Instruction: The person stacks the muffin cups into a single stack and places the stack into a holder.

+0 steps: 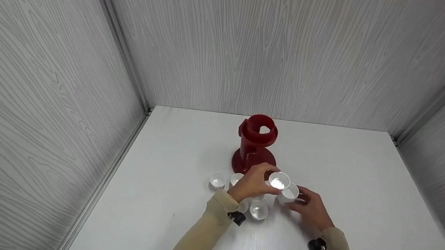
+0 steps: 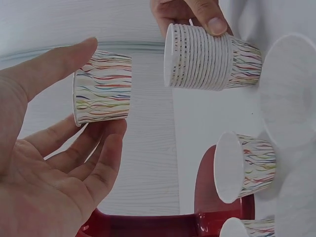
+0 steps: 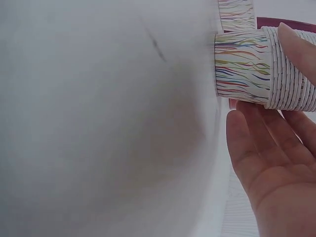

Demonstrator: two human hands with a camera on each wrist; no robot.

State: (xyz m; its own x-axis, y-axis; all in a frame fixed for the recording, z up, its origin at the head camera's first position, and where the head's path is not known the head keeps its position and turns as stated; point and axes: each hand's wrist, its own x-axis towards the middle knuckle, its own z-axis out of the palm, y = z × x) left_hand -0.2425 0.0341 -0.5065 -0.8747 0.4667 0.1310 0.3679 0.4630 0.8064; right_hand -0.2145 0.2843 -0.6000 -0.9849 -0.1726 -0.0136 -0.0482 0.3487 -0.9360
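Note:
My left hand [image 1: 255, 183] pinches a single small paper cup [image 1: 279, 180] between thumb and fingers. Wavy coloured lines decorate that cup's white side in the left wrist view. Just right of it, my right hand [image 1: 312, 208] grips a stack of nested paper cups [image 2: 202, 57], their rolled rims packed close. In the right wrist view the stack's base looks near or on the tabletop; I cannot tell whether it touches. Several single cups stand on the table around my left hand, among them one cup [image 1: 218, 180] at the left and another [image 1: 258, 210] nearer me. My left hand and forearm partly hide others.
Behind the hands rises a red plastic stand [image 1: 258, 142] with a round base and a ring-shaped top. The white table [image 1: 175, 145] is enclosed by a grey wood-grain panel [image 1: 250, 53] at the back and similar panels on both sides.

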